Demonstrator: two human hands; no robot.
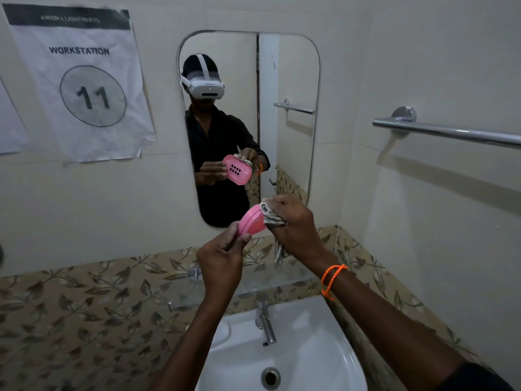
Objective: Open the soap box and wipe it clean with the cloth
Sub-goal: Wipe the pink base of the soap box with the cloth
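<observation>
**Wiping soap box over basin — drop risk**

Right hand (293, 221) fingers (277, 206) curled tight around bunched cloth (270, 217), pressing it against pink soap box (251, 221). Left hand (222, 256) fingers pinch the box's lower edge, box tilted on its side just left of the cloth. Whether the lid is off: cannot tell. Sink (310, 348) and tap (265, 323) well below. Risk: the pinch is thin, so hard cloth pressure could lever the box out and drop it into the sink.

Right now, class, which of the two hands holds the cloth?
The right hand, the one with the orange wristband, grips the cloth and presses it to the pink soap box. The left hand holds only the box.
</observation>
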